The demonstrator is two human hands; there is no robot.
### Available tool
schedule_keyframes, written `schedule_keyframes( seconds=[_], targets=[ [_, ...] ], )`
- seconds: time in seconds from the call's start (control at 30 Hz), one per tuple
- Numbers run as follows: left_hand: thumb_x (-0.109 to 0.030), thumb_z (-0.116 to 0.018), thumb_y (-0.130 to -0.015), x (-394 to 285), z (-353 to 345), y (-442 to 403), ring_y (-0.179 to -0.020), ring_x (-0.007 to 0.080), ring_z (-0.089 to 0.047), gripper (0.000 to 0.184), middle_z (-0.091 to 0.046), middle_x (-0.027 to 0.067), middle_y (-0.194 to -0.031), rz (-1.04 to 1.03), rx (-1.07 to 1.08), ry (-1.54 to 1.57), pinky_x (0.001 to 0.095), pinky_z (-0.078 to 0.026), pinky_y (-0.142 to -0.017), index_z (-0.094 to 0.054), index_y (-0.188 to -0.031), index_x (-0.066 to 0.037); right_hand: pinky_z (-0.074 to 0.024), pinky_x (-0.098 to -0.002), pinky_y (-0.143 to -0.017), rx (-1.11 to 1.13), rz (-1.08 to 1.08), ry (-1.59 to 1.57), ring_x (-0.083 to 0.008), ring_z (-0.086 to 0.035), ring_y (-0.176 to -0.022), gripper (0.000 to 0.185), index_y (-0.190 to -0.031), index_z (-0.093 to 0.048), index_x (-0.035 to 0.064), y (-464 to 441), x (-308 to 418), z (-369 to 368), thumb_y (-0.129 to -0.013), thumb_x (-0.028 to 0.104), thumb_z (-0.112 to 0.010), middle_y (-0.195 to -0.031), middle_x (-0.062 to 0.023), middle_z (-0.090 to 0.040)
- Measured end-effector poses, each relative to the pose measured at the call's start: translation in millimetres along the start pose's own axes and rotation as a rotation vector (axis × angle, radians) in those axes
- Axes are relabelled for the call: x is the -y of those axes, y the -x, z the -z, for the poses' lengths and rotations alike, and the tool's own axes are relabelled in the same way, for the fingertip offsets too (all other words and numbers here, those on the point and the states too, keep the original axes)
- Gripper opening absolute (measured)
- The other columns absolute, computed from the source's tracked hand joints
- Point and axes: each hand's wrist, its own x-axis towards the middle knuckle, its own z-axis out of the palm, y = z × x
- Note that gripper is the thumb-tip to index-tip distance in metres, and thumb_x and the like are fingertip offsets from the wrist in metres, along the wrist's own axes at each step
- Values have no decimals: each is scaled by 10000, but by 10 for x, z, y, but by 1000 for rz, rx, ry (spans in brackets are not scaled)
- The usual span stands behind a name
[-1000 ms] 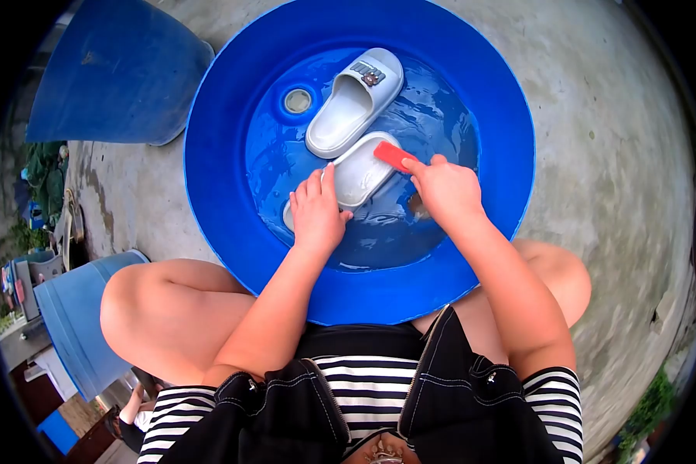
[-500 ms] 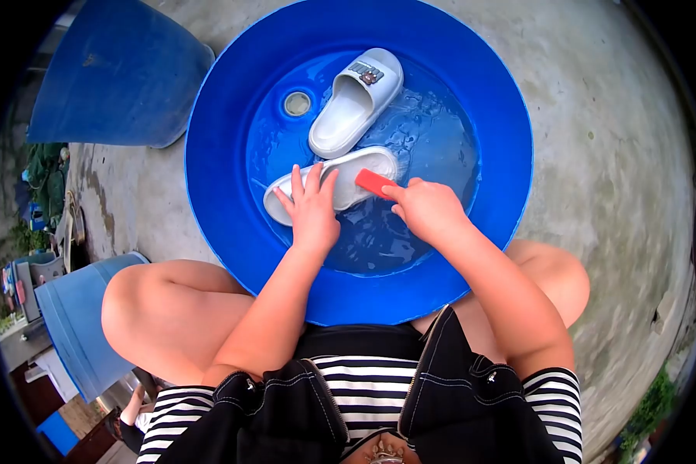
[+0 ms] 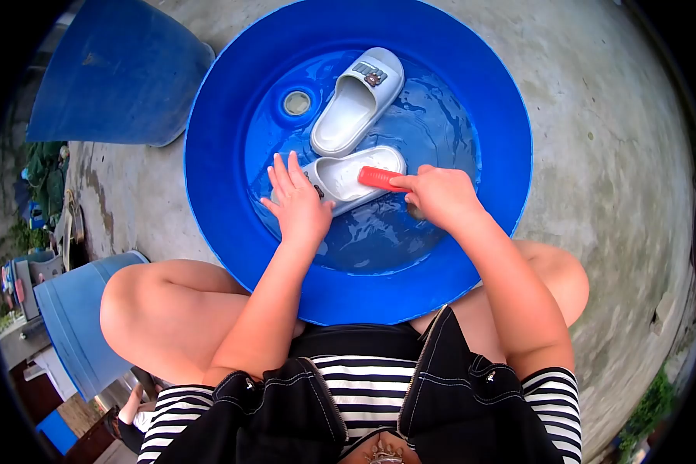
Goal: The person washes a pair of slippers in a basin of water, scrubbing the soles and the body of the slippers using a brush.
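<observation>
A white slide slipper (image 3: 346, 175) lies in shallow water in the blue tub (image 3: 216, 155). My left hand (image 3: 300, 207) is over its strap end, fingers spread and stretched out, covering most of the strap. A red scrubbing brush (image 3: 380, 179) is gripped in my right hand (image 3: 443, 196), with the index finger along its back. The brush rests on the slipper's footbed toward the heel, and its bristles are hidden. Just beyond lies a second white slipper (image 3: 350, 112), upright, with a grey patch and a small brown figure on its strap.
A round pale plug (image 3: 296, 103) sits in the tub floor. Left of the tub are a large blue bucket (image 3: 120, 73) and a lighter blue bucket (image 3: 89, 317). Grey concrete (image 3: 603, 155) surrounds them. At lower left, part of another person (image 3: 135, 414) shows.
The lower slipper has shifted right. My left hand has moved left over the strap with its fingers spread, and my right hand has moved right with the brush.
</observation>
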Motion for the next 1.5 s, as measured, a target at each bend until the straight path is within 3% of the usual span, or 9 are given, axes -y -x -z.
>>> schedule_keyframes(
  seconds=[0.1,0.2,0.33,0.4,0.63,0.7,1.03,1.33,1.5],
  targets=[
    [-204,-907,-758,138,42,-113,-1573,413,-117,1186,-121,241,-1681,214,70,156,664,-163,-1228,-108,-1603,28,-569,-404,-801,-49,-20,41,-274,-709,-960,369,-1273,-725,302,-48,-57,-30,-940,153,-671,-962,-90,-687],
    [-292,-956,-683,520,-343,-260,-1539,403,-160,1290,-195,304,-1626,331,189,470,397,-193,-1270,-113,-1555,147,-563,-404,-817,7,-34,5,-278,-702,-982,396,-1279,-721,307,-52,-48,-64,-935,120,-655,-993,-90,-686],
    [-132,-929,-695,608,-530,-273,-1271,317,-550,763,-558,239,-1335,289,56,491,415,-481,-1052,-493,-1287,72,-562,-406,-825,17,-22,-20,-274,-699,-985,409,-1283,-718,310,-58,-68,-130,-938,108,-635,-1005,-90,-685],
    [-175,-937,-691,579,-511,-252,-1157,301,-621,726,-640,216,-1195,224,-12,534,398,-517,-997,-535,-1240,80,-561,-406,-827,22,-25,-47,-273,-700,-982,414,-1285,-717,316,-59,-76,-142,-935,110,-637,-1003,-89,-684],
    [-185,-875,-769,356,-309,-156,-1376,352,-456,926,-410,285,-1488,314,-19,455,402,-388,-1154,-344,-1470,103,-551,-427,-806,7,-9,-43,-305,-682,-939,386,-1301,-718,311,-28,-52,-185,-947,170,-656,-930,-111,-644],
    [-149,-827,-775,345,-231,-139,-1531,428,-226,1097,-262,319,-1605,322,34,613,464,-195,-1269,-128,-1576,123,-551,-428,-806,31,8,-43,-303,-681,-940,378,-1302,-716,316,-6,-41,-107,-952,187,-658,-939,-107,-649],
    [175,-534,-779,254,80,-120,-1505,437,-309,741,-363,243,-1586,-314,-325,52,494,-250,-1257,-455,-1492,-6,-568,-410,-812,-224,-110,-74,-262,-710,-963,361,-1244,-745,285,102,-168,245,-917,155,-662,-974,-81,-709],
    [36,-575,-886,-114,308,28,-1257,409,-584,518,-583,199,-1399,-465,-217,301,450,-491,-1057,-545,-1400,-17,-573,-414,-867,-23,-231,80,-288,-713,-1061,380,-1271,-729,277,72,-65,370,-947,131,-595,-1103,-109,-723],
    [-88,-662,-915,-74,-22,-17,-1373,407,-500,573,-514,255,-1475,-348,43,286,451,-412,-1154,-489,-1454,2,-574,-414,-863,-56,-210,51,-293,-712,-1061,362,-1263,-732,262,120,-43,492,-952,138,-597,-1115,-116,-724]
  ],
)
